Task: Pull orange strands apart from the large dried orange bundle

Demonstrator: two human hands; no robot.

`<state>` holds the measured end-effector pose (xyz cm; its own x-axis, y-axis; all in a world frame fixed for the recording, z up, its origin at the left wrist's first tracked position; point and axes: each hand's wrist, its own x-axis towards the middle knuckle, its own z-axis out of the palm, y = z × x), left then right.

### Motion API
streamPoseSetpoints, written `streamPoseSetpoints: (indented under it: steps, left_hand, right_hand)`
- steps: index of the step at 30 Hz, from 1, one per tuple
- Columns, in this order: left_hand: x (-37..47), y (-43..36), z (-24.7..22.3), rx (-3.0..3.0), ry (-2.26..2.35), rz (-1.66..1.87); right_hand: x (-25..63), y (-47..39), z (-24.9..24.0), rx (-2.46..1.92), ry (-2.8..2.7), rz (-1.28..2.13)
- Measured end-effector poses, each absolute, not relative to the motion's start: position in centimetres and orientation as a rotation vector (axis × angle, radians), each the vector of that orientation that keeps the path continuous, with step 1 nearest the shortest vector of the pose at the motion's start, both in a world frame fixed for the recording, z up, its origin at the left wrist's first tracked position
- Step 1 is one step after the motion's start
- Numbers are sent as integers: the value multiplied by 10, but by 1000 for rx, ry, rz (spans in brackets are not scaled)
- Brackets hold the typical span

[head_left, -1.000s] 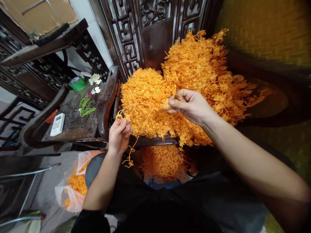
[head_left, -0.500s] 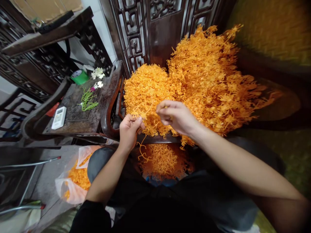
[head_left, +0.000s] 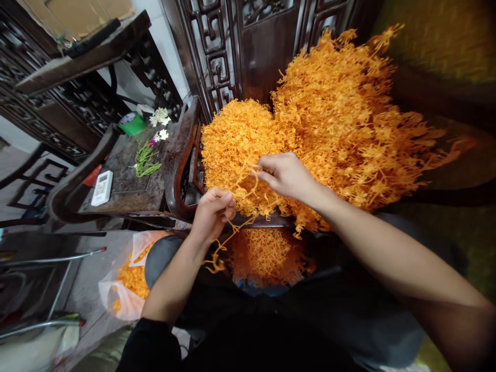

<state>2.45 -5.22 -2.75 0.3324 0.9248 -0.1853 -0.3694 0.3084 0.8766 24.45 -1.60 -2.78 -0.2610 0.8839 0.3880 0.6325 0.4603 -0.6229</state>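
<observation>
My left hand [head_left: 212, 213] is closed in a pinch on a thin orange plastic flower stem [head_left: 241, 226], whose curled, branching end hangs down beside the wrist. To its right, my right hand [head_left: 289, 176] is also pinched, with thumb and forefinger at a thin orange strand in front of the heap; whether this strand belongs to the same stem, I cannot tell. Behind both hands rises a dense heap of orange plastic flower pieces [head_left: 246, 137]. A taller heap of star-shaped orange flowers [head_left: 333, 103] leans against it on the right.
More orange pieces [head_left: 267, 253] lie below the dark seat edge, between my knees. On the wooden side table [head_left: 124, 194] at left are a remote control [head_left: 102, 188], green tape [head_left: 132, 124], green stems [head_left: 145, 160] and white flowers [head_left: 159, 117]. A plastic bag [head_left: 129, 302] holding orange pieces rests on the floor.
My right hand's fingers have come to a strand by the heap. The hanging stem end has swung left, toward my left wrist, and the orange flowers above my left fingers no longer show there.
</observation>
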Motion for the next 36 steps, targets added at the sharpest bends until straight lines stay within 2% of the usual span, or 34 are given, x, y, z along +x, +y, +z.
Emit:
streamPoseSetpoints:
  steps: [4,7,9,13,15,19,23,27,30,34,36]
  left_hand:
    - [22,-55,-24,842,721,765]
    - [16,-59,-21,892,677,633]
    - [12,-60,-22,953,764,680]
    - [10,-54,-31,1082,936,812]
    - [11,-52,-35,1154,968,852]
    - [14,-53,-35,1305,1024,898]
    - [19,-58,-35,1490,1107,944]
    - [26,-67,-34,1821,1180,1045]
    - [20,-74,-18,1911,1215,998]
    - [-4,-82,13,1478,935,415]
    - [-14,-85,17,1347,802,192]
  right_hand:
    - [258,1,-40,-1578,-2138,115]
    - [280,17,-42,-1920,-1887,-14]
    - [292,22,-35,-1910,-1698,109]
    - [287,6,-9,-1555,-1509,639]
    - [275,-9,3,-1409,-1448,773]
    - [251,-35,13,-1231,-1571,766]
    - [231,-49,2,-1284,-1866,747]
    - [217,-55,-6,-1269,-2136,589]
    - [230,-49,-7,-1290,-2360,334]
    - [288,-22,-20,-1757,-2262,-104]
    - [316,-5,-30,-1857,-2111,-155]
